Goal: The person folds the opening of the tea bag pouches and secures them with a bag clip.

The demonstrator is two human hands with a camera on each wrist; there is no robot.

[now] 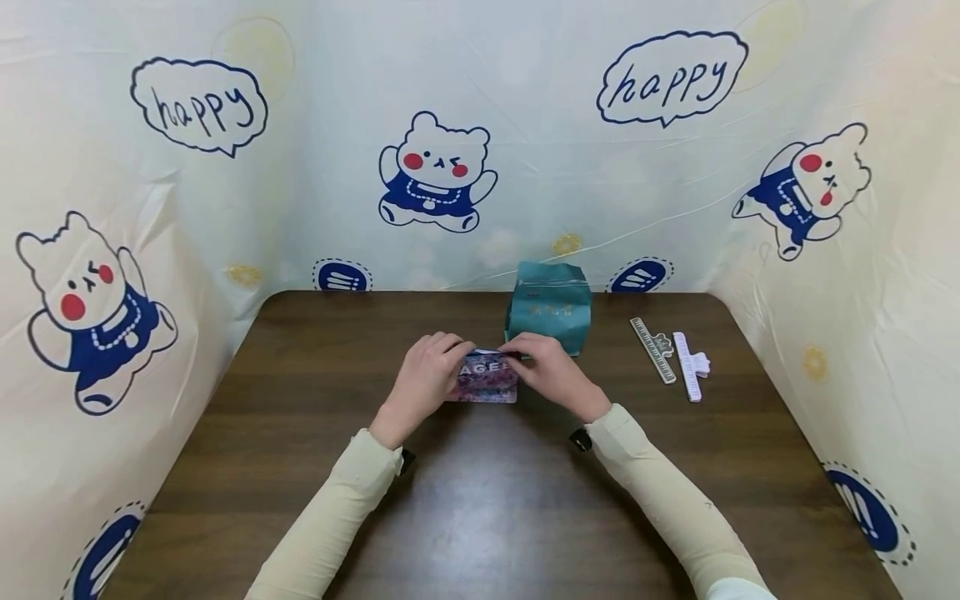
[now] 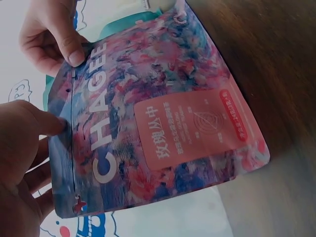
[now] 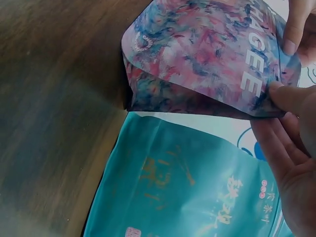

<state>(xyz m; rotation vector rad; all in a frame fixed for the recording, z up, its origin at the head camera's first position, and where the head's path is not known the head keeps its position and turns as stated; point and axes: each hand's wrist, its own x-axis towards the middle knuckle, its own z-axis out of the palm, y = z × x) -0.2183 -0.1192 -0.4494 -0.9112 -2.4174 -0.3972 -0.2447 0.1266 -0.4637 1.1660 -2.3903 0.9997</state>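
Note:
A pink, purple and blue pouch (image 2: pixel 163 94) lettered CHAGEE, with a pink label on its front, stands upright on the table in front of me. My left hand (image 1: pixel 423 379) pinches one end of its top edge, thumb on the front and fingers behind. At the other end my right hand (image 1: pixel 558 379) pinches the same edge, its thumb (image 3: pixel 284 96) pressing just beside the lettering. The right wrist view shows the pouch's side folded inward below the top. Just behind the right hand stands a teal pouch (image 1: pixel 551 312) with gold characters.
Two ruler-like bag clips lie on the table at the right, a grey-green clip (image 1: pixel 654 352) and a white clip (image 1: pixel 688 367). The dark wooden table (image 1: pixel 300 400) is bordered by a pale curtain (image 1: pixel 540 192) printed with cartoon bears.

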